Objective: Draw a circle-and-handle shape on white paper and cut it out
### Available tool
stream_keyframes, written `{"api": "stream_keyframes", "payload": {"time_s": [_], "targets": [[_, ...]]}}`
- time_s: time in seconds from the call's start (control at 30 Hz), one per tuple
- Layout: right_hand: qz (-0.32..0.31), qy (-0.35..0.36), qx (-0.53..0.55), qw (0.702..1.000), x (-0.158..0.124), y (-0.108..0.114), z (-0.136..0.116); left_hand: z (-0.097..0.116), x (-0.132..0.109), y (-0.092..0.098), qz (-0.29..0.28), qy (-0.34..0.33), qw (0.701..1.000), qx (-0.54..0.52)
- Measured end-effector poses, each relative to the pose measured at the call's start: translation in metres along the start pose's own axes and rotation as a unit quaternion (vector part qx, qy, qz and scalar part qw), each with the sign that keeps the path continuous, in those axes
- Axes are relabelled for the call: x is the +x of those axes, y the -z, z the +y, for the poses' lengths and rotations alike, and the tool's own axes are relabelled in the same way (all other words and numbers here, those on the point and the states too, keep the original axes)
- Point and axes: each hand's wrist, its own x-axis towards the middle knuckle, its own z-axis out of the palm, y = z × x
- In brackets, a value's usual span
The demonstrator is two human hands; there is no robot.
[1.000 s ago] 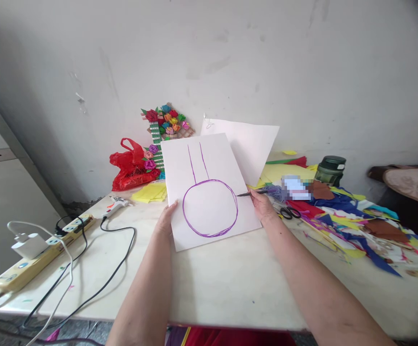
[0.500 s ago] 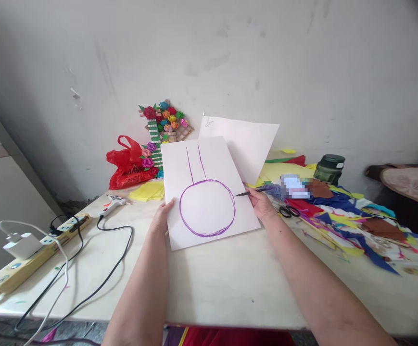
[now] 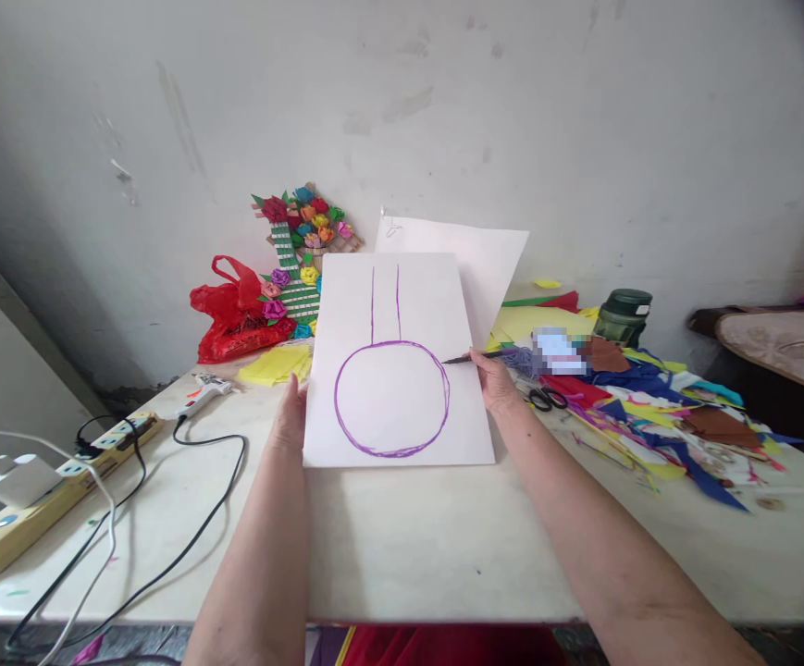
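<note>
A white board (image 3: 391, 398) stands tilted up over the table, with a purple circle and two purple lines rising from its top. My left hand (image 3: 294, 407) grips its left edge, thumb in front and the other fingers hidden behind. At the right edge, my right hand (image 3: 495, 379) is closed on the board and also holds a dark pen (image 3: 467, 357), whose tip points left across the board's face. Behind leans a second white sheet (image 3: 485, 264) with a small scribble in its upper left corner.
Left are a power strip (image 3: 55, 504) with cables, a glue gun (image 3: 202, 396), a red plastic bag (image 3: 235, 314) and a paper-flower decoration (image 3: 304, 245). Right are black scissors (image 3: 547, 399), a dark green jar (image 3: 624, 316) and colourful scraps (image 3: 665, 416). Yellow paper (image 3: 273, 364) lies behind the left hand.
The board has turned from slanting to nearly straight, with its lines now almost upright. Both hands have kept hold of it, and the pen has stayed in my right hand. The view has shifted slightly.
</note>
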Motion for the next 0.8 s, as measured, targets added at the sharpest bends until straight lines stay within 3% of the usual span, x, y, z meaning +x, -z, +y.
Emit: {"api": "stream_keyframes", "payload": {"time_s": [0.17,0.4,0.6,0.73,0.8], "targets": [[0.075,0.042,0.094,0.992,0.002,-0.015,0.003,-0.002,0.002,0.008,0.003,-0.079,0.994,-0.074],[0.066,0.014,0.136,0.988,-0.012,-0.046,0.024,-0.024,-0.002,-0.019,-0.198,0.005,0.978,0.068],[0.046,-0.02,0.094,0.994,-0.017,-0.05,0.032,-0.021,0.0,-0.013,-0.141,-0.053,0.985,0.079],[0.05,0.012,0.075,0.996,-0.007,-0.039,0.021,-0.009,-0.001,0.001,-0.099,-0.079,0.988,0.093],[0.056,0.032,0.07,0.995,-0.002,-0.033,0.016,-0.005,0.0,0.008,-0.049,-0.099,0.989,0.101]]}}
